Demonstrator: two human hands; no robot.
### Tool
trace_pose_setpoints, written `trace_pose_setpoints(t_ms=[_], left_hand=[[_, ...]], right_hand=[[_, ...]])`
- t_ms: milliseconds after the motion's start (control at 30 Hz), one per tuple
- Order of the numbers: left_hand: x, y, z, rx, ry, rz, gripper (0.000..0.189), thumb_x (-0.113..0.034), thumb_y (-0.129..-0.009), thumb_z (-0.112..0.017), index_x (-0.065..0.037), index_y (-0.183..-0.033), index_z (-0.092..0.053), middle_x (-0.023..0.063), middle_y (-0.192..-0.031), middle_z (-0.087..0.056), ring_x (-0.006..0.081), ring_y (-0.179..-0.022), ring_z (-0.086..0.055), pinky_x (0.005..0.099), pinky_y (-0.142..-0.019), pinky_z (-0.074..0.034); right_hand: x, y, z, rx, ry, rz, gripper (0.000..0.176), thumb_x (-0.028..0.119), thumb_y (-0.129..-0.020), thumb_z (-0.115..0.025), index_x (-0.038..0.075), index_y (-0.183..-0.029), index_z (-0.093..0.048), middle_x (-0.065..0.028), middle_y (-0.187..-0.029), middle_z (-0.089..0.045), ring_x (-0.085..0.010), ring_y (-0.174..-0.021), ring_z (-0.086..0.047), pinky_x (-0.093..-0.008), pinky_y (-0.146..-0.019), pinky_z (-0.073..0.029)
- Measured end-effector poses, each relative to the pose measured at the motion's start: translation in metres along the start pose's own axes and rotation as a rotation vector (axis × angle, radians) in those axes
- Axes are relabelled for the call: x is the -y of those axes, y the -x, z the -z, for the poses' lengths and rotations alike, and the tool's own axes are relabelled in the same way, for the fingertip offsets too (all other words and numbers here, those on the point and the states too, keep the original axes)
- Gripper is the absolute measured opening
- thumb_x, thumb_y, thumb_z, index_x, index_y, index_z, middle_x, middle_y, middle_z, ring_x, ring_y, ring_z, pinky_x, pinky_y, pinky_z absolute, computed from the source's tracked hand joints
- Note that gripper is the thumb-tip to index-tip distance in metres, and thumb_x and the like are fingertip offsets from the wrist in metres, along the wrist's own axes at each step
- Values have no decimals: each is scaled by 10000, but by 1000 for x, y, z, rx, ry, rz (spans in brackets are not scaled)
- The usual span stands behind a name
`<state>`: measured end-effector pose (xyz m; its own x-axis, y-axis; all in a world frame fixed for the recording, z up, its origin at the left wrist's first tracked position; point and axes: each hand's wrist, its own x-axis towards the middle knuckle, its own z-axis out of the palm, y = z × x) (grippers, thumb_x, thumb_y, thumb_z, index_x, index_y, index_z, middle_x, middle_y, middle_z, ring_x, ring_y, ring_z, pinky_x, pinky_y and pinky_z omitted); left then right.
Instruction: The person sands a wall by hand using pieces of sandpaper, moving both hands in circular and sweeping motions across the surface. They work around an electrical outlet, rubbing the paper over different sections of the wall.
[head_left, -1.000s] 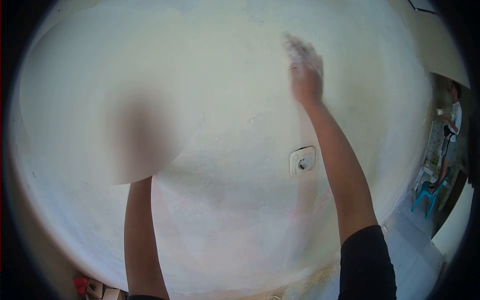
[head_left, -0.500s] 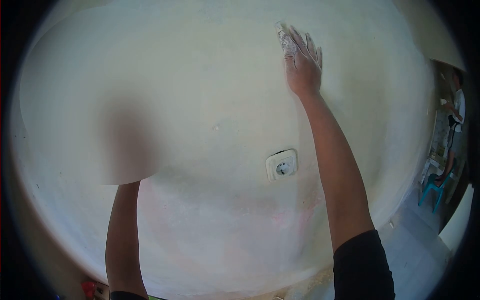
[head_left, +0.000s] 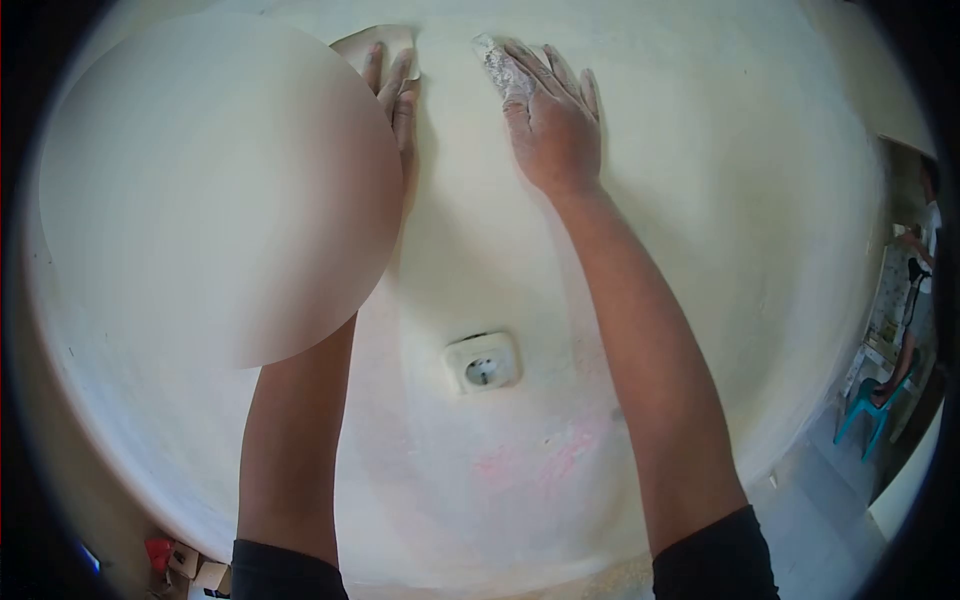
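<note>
My right hand (head_left: 556,125) lies against the pale wall (head_left: 480,240), its fingers stretched upward and coated in white dust. Between its thumb and first finger sits a dust-caked piece (head_left: 497,65) that looks like folded sandpaper. To the left, the fingers of my left hand (head_left: 400,95) press a pale sheet of sandpaper (head_left: 400,42) to the wall. A round blur hides the rest of that hand and the wrist. The two hands are a short gap apart, both above a white wall socket (head_left: 483,364).
Pinkish patches (head_left: 535,460) mark the wall below the socket. At the far right another person (head_left: 920,260) stands on a teal plastic stool (head_left: 872,410). A red object (head_left: 158,552) and some boxes (head_left: 210,577) lie at the lower left.
My left hand has come up and to the right, so its fingers and the sheet now show beside the blur. My right hand appears farther left, and the socket sits lower in view.
</note>
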<state>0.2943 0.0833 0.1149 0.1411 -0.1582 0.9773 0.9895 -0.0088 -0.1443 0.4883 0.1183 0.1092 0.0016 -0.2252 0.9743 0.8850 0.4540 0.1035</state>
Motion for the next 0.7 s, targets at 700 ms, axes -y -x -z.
trace_pose_setpoints(t_ms=[700], left_hand=[[-54,1,-2,102,28,5,419,-391,-1018,-332,-331,-1406,-481,-58,-1525,-369,356,-1449,-202,546,-1168,-111]], right_hand=[[-143,-8,42,-256,-490,-33,351,133,-938,-472,60,-1256,-603,-138,-1375,-535,-320,-1321,-444,-421,-1106,-317]])
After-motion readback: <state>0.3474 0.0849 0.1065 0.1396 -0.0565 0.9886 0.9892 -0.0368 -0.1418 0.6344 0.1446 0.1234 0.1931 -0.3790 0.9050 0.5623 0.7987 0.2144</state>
